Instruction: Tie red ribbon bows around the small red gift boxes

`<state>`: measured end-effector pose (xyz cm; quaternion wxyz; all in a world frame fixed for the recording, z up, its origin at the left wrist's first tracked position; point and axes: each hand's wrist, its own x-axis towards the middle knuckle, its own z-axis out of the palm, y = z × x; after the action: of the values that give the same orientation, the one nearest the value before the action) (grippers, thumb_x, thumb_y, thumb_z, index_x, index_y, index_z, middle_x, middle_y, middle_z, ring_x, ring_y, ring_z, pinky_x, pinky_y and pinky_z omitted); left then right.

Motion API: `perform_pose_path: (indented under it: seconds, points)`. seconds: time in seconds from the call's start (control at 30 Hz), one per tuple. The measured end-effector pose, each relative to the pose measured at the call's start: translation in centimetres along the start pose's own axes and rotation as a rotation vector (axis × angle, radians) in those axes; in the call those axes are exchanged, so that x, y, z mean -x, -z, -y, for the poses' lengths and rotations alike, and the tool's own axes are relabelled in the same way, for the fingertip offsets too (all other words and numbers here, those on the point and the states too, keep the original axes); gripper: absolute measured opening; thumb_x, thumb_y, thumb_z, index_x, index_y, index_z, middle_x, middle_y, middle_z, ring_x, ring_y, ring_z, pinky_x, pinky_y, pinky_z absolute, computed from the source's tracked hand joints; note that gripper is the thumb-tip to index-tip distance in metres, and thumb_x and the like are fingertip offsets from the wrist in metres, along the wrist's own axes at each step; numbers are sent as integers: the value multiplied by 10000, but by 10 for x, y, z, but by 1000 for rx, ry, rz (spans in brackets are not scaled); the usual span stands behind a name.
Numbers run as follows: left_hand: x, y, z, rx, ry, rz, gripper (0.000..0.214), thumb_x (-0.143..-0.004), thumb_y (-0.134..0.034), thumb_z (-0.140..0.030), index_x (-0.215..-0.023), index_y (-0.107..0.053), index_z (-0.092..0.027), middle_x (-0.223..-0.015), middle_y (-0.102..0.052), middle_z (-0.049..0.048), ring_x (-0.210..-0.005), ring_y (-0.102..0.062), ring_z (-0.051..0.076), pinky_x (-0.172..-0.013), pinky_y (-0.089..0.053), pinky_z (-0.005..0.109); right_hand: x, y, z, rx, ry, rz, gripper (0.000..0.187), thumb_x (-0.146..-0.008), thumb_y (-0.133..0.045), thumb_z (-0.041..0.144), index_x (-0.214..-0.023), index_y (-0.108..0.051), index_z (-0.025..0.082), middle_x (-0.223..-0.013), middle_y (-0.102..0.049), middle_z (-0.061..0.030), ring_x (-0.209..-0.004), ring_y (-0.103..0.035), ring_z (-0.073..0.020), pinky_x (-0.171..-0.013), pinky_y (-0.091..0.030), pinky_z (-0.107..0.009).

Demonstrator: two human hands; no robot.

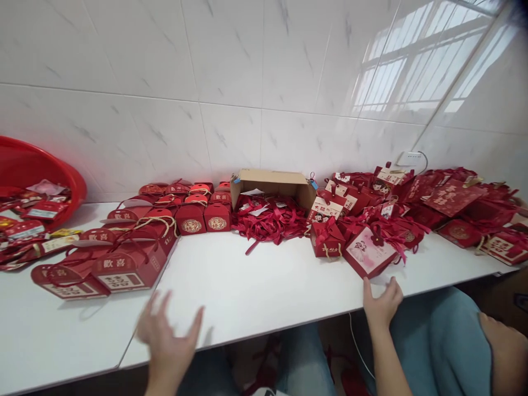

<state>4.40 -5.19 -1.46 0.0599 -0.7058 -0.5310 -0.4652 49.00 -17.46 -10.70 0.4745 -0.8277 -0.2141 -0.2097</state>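
My left hand (169,335) hovers over the near edge of the white table (231,291), fingers spread and holding nothing; its outer fingers are slightly blurred. To its upper left stand red gift boxes (126,269) with rope handles. My right hand (381,302) is at the table's front edge, thumb and fingers apart. Just beyond it lies a tilted red box with a pink printed face (369,250) and a dark red bow; whether the fingertips touch it I cannot tell. A small red box with a ribbon (328,239) stands beside that one.
A cardboard box (272,177) lies on its side, spilling red ribbons (274,220). Smaller red boxes (204,217) stand left of it. A red basin (76,184) with packets is at far left. More red boxes and bags (457,198) crowd the right. Another person in teal (449,341) sits close.
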Motion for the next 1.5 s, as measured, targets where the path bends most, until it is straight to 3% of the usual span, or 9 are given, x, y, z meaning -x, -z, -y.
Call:
perform_pose_path:
  seconds: [0.13,0.27,0.37,0.57,0.7,0.83,1.07,1.3,1.5]
  points:
    - [-46,30,57,-274,153,-371,1037,-591,-731,-508,-1408,-176,-191,-1507,-100,178,-1324,-149,504,-1045,-148,690,28,-1,-9,50,-103,21,462,-863,-355,446,-1221,-580,259,-1400,-401,-140,-1337,-245,-407,-1000,-143,-680]
    - [-71,25,88,-91,522,-166,942,-653,-662,-596,-1404,-175,-304,-1551,23,91,-1351,27,512,-1047,-132,706,36,-3,-10,5,-158,14,435,-846,-383,396,-1205,-605,289,-1421,-393,-115,-1358,-215,-391,-1009,-183,-665]
    - [-70,5,88,-31,492,60,887,-715,-629,-577,-1410,-185,-249,-1525,-88,151,-1375,-74,453,-1078,-167,637,34,-2,-10,-21,-182,24,434,-833,-401,385,-1200,-613,296,-1424,-391,-113,-1358,-217,-391,-1003,-206,-670]
    - [-71,-7,92,-107,544,-9,1116,-606,-727,-559,-1407,-95,-107,-1455,-56,282,-1380,-62,407,-1065,-228,580,35,-4,-17,-47,-155,-10,419,-826,-429,358,-1182,-631,268,-1397,-424,-135,-1342,-229,-427,-989,-205,-704]
    - [-94,2,97,-207,412,-69,1131,-594,-742,-535,-1437,-80,-174,-1493,68,222,-1380,25,416,-1081,-120,592,35,-6,-20,-63,-174,-7,418,-808,-442,330,-1174,-637,283,-1401,-421,-124,-1340,-223,-439,-987,-184,-723]
    - [-107,-8,94,-300,342,71,860,-673,-663,-550,-1370,-329,-173,-1478,-134,195,-1352,-70,438,-1035,-160,635,34,-8,-21,-80,-145,-42,405,-826,-449,331,-1183,-637,284,-1397,-430,-112,-1341,-227,-434,-1045,-199,-657]
    - [-95,-26,95,-323,397,-64,627,-710,-635,-500,-1216,-519,-147,-1404,-258,164,-1304,-155,427,-1021,-214,609,34,-11,-25,-85,-32,-87,421,-839,-430,351,-1180,-643,227,-1372,-452,-115,-1332,-254,-424,-1082,-213,-600]
    - [-84,0,77,-74,271,-193,661,-615,-742,-432,-1177,-540,-148,-1249,-391,126,-1191,-407,320,-1046,-322,490,33,-15,-31,-95,36,-131,443,-837,-408,368,-1143,-660,170,-1353,-454,-154,-1325,-292,-378,-1102,-176,-567]
    - [-63,17,31,290,-117,195,542,-733,-679,-343,-1233,-497,-238,-1362,-354,99,-1283,-380,285,-1073,-333,458,32,-13,-29,-90,31,-95,447,-822,-405,362,-1145,-653,177,-1333,-456,-161,-1320,-274,-398,-1076,-185,-604]
